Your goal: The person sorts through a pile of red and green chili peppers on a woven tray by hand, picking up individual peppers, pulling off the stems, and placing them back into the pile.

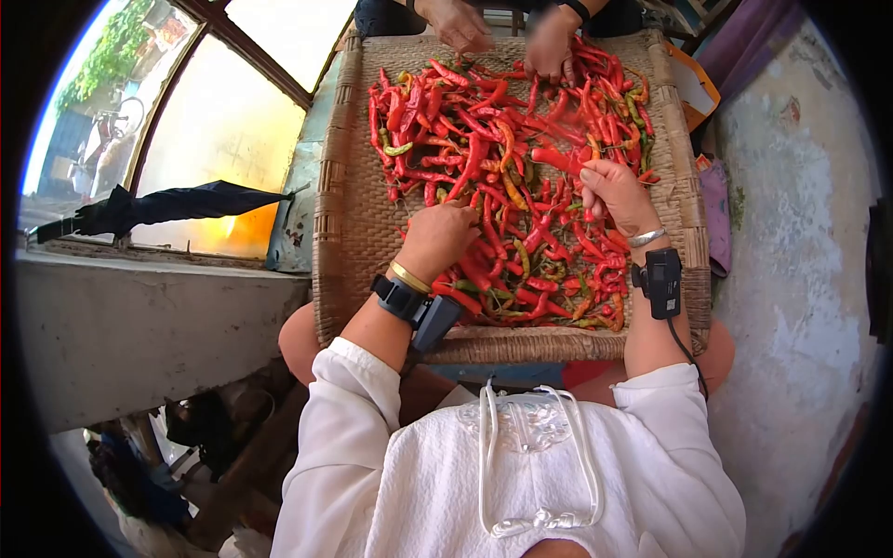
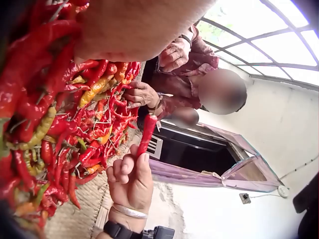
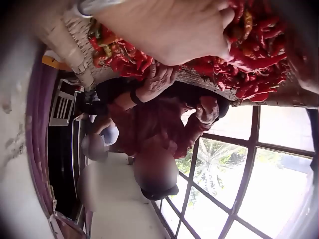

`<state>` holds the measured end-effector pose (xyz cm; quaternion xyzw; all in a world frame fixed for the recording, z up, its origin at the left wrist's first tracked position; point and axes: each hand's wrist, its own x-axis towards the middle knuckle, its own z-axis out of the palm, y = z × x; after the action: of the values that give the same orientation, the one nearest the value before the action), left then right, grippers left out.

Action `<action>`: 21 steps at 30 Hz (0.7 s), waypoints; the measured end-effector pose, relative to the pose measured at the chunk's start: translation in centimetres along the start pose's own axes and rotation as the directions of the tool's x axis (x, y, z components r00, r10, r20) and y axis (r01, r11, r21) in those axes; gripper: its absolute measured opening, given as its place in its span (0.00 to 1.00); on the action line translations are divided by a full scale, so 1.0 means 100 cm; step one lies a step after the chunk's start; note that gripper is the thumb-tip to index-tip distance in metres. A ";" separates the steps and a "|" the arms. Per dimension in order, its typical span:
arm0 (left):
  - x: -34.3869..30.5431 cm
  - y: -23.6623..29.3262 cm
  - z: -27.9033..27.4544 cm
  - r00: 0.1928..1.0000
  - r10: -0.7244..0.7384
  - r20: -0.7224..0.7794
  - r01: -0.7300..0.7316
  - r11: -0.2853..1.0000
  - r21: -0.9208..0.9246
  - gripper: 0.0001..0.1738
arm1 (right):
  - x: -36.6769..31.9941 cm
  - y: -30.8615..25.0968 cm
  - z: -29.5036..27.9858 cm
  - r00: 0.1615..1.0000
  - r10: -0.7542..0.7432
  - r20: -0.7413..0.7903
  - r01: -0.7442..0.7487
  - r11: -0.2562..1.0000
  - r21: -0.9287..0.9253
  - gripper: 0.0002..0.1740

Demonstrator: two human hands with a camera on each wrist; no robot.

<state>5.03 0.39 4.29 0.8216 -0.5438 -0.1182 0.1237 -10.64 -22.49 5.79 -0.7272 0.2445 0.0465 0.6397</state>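
Red peppers (image 1: 474, 153), with some orange and green ones, lie heaped on a woven tray (image 1: 358, 232). My right hand (image 1: 619, 193) pinches a red pepper (image 1: 558, 159) between thumb and fingers above the heap; the left wrist view shows this hand (image 2: 130, 184) with the pepper (image 2: 147, 134) pointing up. My left hand (image 1: 439, 240) lies on the peppers at the tray's near left part, fingertips down among them; whether it grips one is hidden. In the right wrist view my right hand (image 3: 169, 30) fills the top, over the heap.
Across the tray, another person's two hands (image 1: 456, 25) (image 1: 551, 46) are at the far edge, one touching the peppers. A folded dark umbrella (image 1: 177, 206) lies by the window at left. A pale wall (image 1: 791, 232) stands at right.
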 end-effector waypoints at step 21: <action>0.013 0.010 0.012 0.927 -0.094 -0.363 -0.110 0.857 -0.504 0.12 | 0.008 -0.009 0.051 0.978 -0.127 -0.167 0.145 0.985 0.097 0.09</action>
<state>4.24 -1.29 3.44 0.7631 -0.4618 -0.0996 0.4410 -8.29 -17.81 5.38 -0.7077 0.2470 -0.0695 0.6583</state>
